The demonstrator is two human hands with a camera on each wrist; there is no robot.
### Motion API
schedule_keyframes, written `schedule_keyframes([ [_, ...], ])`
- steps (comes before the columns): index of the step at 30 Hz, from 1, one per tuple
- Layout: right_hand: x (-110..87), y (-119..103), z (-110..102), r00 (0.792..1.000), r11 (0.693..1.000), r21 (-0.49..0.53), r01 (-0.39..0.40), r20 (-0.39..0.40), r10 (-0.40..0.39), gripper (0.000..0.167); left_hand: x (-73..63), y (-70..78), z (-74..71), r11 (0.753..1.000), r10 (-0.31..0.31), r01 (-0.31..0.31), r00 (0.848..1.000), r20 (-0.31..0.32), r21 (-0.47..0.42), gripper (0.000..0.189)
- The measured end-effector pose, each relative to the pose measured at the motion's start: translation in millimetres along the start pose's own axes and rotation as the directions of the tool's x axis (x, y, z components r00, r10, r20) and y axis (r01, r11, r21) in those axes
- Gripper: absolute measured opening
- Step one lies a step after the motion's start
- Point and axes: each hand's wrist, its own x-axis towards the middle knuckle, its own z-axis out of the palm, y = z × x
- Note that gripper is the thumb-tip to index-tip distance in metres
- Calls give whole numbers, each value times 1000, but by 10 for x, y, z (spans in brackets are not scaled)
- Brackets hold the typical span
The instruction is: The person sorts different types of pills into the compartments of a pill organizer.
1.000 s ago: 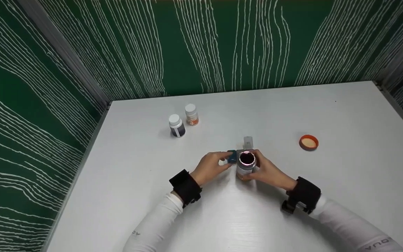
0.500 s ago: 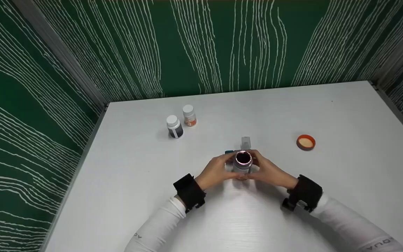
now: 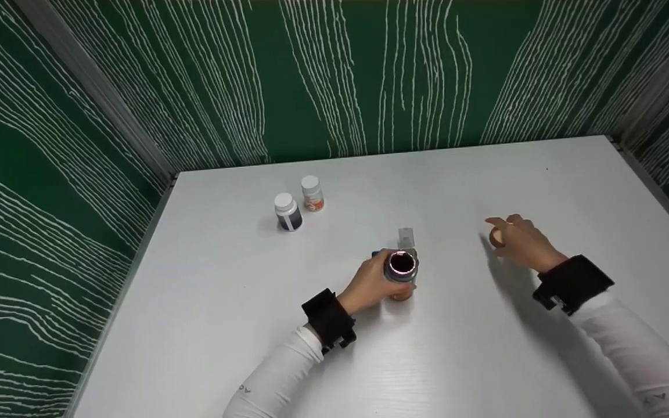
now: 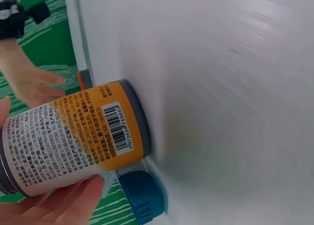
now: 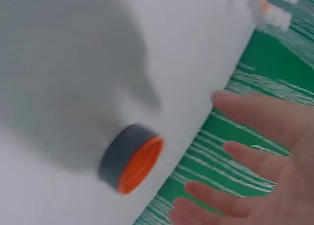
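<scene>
My left hand (image 3: 369,284) grips an uncapped jar (image 4: 73,137) with a white and orange label, a barcode and a grey base. The jar stands upright on the table, its dark mouth facing up in the head view. My right hand (image 3: 523,241) hovers over a lid (image 5: 130,159), grey outside and orange inside, lying with its inside up. In the right wrist view the fingers (image 5: 260,112) are spread and apart from the lid. A teal plastic piece (image 4: 142,195) sits close beside the jar's base.
Behind the jar is a small translucent piece (image 3: 406,237). Two white-capped bottles stand further back to the left, one with a dark label (image 3: 288,213) and one with an orange label (image 3: 312,194). A green, white-streaked wall (image 3: 311,75) rises behind the white table (image 3: 207,325).
My left hand has come from the teal piece to the jar and now holds it alone. My right hand has let go of the jar and moved right, over the lid.
</scene>
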Motion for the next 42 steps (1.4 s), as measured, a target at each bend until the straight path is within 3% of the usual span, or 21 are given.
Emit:
schedule_keyframes([
  [4, 54, 164, 17, 993, 993, -85, -78, 78, 85, 65, 2, -19, 20, 1000, 8, -8, 1000, -1, -16, 59],
  [11, 164, 305, 44, 986, 994, -63, -92, 134, 99, 57, 0, -26, 40, 998, -23, 24, 1000, 21, -50, 63],
  [16, 196, 275, 73, 996, 998, -16, -57, 71, 58, 50, -1, -40, 54, 999, -11, 12, 1000, 12, -46, 61],
  [19, 225, 165, 96, 1000, 994, 103, -18, 7, 18, 49, -3, -45, 58, 999, -7, 8, 1000, 16, -41, 62],
  [21, 238, 29, 103, 999, 976, 218, 24, -44, -14, 49, -3, -46, 58, 999, -1, 1, 1000, 14, -38, 62],
  [23, 239, -142, 106, 994, 936, 341, 87, -94, -59, 49, -4, -45, 56, 999, 5, -5, 1000, 8, -37, 62],
  [25, 218, -333, 105, 988, 874, 465, 141, -127, -92, 50, -4, -43, 54, 999, 6, -6, 1000, 3, -38, 62],
  [30, 113, -752, 149, 971, 662, 711, 237, -182, -153, 52, -2, -28, 49, 999, -3, 4, 1000, 11, -52, 63],
  [33, 51, -916, 216, 967, 572, 780, 256, -198, -163, 51, -5, -23, 39, 998, -4, 6, 1000, 26, -62, 64],
  [36, 12, -997, 302, 966, 530, 808, 257, -193, -174, 47, -8, -27, 26, 997, -3, 7, 999, 47, -77, 64],
  [42, -2, -1012, 457, 966, 512, 824, 242, -154, -208, 44, -19, -31, 13, 996, 6, 0, 998, 68, -89, 64],
])
